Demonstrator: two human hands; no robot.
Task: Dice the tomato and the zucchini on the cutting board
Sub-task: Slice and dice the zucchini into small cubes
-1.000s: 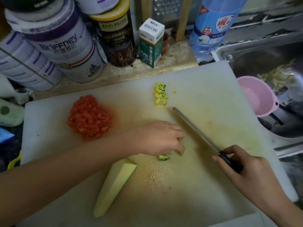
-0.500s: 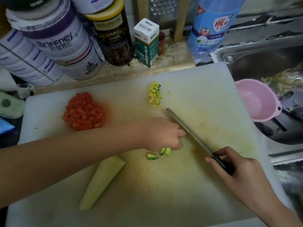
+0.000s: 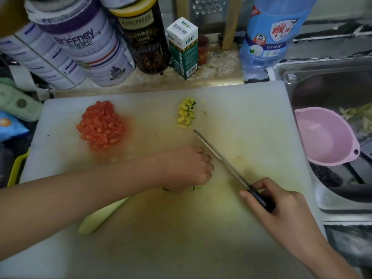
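Note:
A white cutting board (image 3: 251,109) fills the counter. A heap of diced red tomato (image 3: 100,124) lies at its left rear. A small pile of diced yellow-green zucchini (image 3: 186,113) lies at mid rear. A long pale zucchini wedge (image 3: 100,216) lies at the front left, partly under my left forearm. My left hand (image 3: 186,168) curls its fingers over small green zucchini strips (image 3: 196,187), mostly hidden beneath it. My right hand (image 3: 279,204) grips the black handle of a knife (image 3: 221,160); its blade lies just right of my left fingers.
Tins (image 3: 90,47), a dark jar (image 3: 145,37), a small carton (image 3: 184,47) and a blue bottle (image 3: 269,35) stand along the back edge. A steel sink (image 3: 330,81) on the right holds a pink bowl (image 3: 324,135) and peelings.
My left hand has closed further over the zucchini strips, hiding most of them. The knife blade has drawn close beside my left fingers. The view has shifted slightly.

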